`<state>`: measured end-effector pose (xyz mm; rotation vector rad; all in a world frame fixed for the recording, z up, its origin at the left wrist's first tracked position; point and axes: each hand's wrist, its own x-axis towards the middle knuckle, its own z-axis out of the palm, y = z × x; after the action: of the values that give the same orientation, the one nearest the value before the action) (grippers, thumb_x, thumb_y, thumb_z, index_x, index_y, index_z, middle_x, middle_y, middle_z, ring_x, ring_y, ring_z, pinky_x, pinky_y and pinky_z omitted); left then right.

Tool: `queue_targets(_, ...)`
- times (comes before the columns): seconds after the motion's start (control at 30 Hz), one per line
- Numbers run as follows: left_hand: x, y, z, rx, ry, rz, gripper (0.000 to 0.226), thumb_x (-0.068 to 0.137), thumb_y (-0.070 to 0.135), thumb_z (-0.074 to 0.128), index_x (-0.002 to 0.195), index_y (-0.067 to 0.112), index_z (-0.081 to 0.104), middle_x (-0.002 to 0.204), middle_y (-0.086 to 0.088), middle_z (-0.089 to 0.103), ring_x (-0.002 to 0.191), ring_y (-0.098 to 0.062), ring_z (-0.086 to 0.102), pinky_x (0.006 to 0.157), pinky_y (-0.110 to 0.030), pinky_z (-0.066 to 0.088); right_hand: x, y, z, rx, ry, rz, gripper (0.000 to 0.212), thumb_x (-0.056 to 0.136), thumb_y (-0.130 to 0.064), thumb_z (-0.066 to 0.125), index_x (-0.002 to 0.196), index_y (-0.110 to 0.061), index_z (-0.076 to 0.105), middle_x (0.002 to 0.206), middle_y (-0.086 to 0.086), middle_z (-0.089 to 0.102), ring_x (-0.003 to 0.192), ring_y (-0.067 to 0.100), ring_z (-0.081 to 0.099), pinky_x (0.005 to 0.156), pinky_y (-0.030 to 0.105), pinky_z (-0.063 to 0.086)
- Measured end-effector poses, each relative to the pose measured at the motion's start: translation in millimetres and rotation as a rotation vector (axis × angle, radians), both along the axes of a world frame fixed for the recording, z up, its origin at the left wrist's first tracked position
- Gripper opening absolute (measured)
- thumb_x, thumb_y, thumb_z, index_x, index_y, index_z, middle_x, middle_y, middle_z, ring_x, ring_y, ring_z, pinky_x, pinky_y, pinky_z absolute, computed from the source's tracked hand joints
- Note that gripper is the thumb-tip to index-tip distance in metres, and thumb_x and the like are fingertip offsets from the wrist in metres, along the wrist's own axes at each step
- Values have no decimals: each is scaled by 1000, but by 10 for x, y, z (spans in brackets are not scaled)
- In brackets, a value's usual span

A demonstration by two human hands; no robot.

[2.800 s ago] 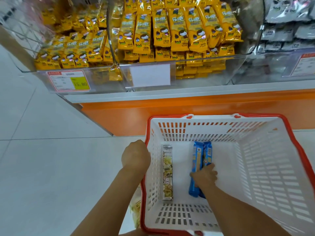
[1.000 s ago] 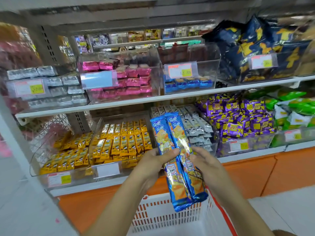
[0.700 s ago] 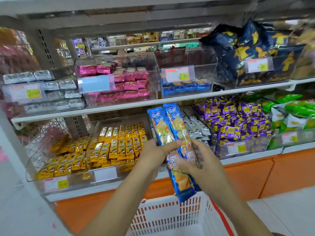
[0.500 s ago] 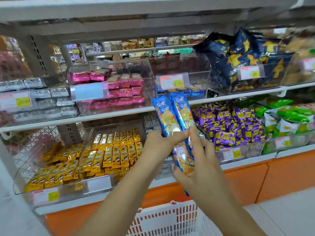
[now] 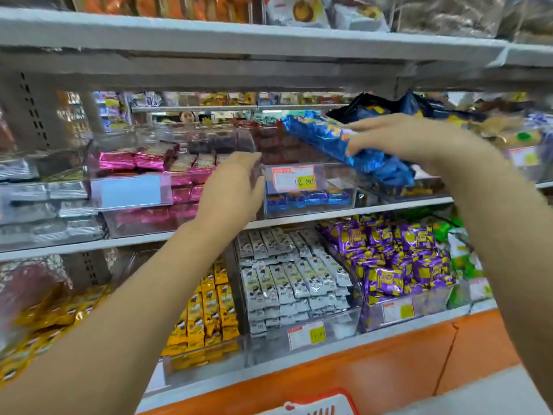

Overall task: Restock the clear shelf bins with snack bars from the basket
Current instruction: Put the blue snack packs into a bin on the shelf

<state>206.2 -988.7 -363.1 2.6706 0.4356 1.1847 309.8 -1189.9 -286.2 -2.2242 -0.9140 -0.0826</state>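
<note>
Here, the right hand [image 5: 413, 142] clasps the blue bars [image 5: 371, 163], fingers laid over them and thumb under. They lie nearly level above the clear bin [image 5: 341, 187], with the long axis running from high far-left to low near-right. Their print is blurred. The bin's tag [image 5: 294, 179] reads 12.80. The left hand [image 5: 233, 187] is at the bin's left corner, perhaps touching it; its grip cannot be told. The basket [image 5: 323, 407] rim shows below.

I get bright, even light with faint shadows; motion blur smears everything, worst toward the edges, where the shelves [image 5: 269, 40] bow.
</note>
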Motion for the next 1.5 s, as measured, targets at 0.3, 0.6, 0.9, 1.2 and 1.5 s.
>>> queue_targets(0.3,75,75,-163,218,28,53,39,96,19,47,132,10,54,142,-1,49,130,-22,40,99,-32,40,587,822,449,-383,115,-25,57,84,-33,65,135,-22,43,153,10,27,130,29,37,100,41,38)
queue_targets(0.6,62,108,-225,260,53,21,47,97,22,42,143,12,40,150,-1,37,139,-16,31,110,-18,19,703,1446,69,-446,65,-30,54,85,-24,62,134,-6,48,149,14,33,132,33,37,103,40,35)
queue_targets(0.9,37,48,-198,300,175,54,55,99,24,35,151,17,18,159,2,12,146,-10,9,113,-19,11,653,1439,-45,-592,147,68,40,95,-35,56,123,-6,60,127,11,61,111,26,61,96,39,47)
queue_targets(1.2,-96,-52,-257,166,235,-29,56,99,23,40,151,15,19,159,2,12,146,-11,7,113,-26,22,405,1237,-12,-513,-153,52,50,92,-48,54,121,-8,60,131,9,56,111,28,56,94,38,45)
queue_targets(1.5,-1140,-88,-1311,-163,310,-42,45,95,36,49,56,15,42,49,0,41,48,-16,39,50,-34,26,-709,731,-910,-58,-368,268,58,93,-43,54,48,-15,33,47,1,28,47,16,32,49,29,28)
